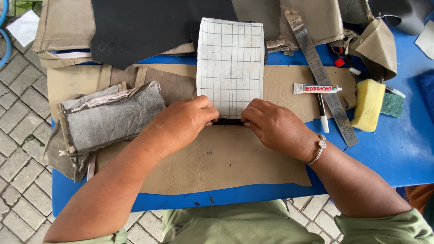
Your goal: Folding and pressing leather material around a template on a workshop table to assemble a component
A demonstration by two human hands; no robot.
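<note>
**Both hands pinching the near edge of the gridded sheet**

I saw the left hand and right hand set side by side, fingertips curled down and gripping the near edge of a white gridded sheet, where a dark strip showed between the thumbs. The sheet ran straight away from the hands, its long axis pointing ahead of them, and neither hand was the nearer; each held one near corner. Under the hands lay a tan leather piece on the blue table. Beyond the right hand sat a glue tube, a steel ruler and a yellow sponge. Outside the left hand lay a grey folded fabric.
</note>
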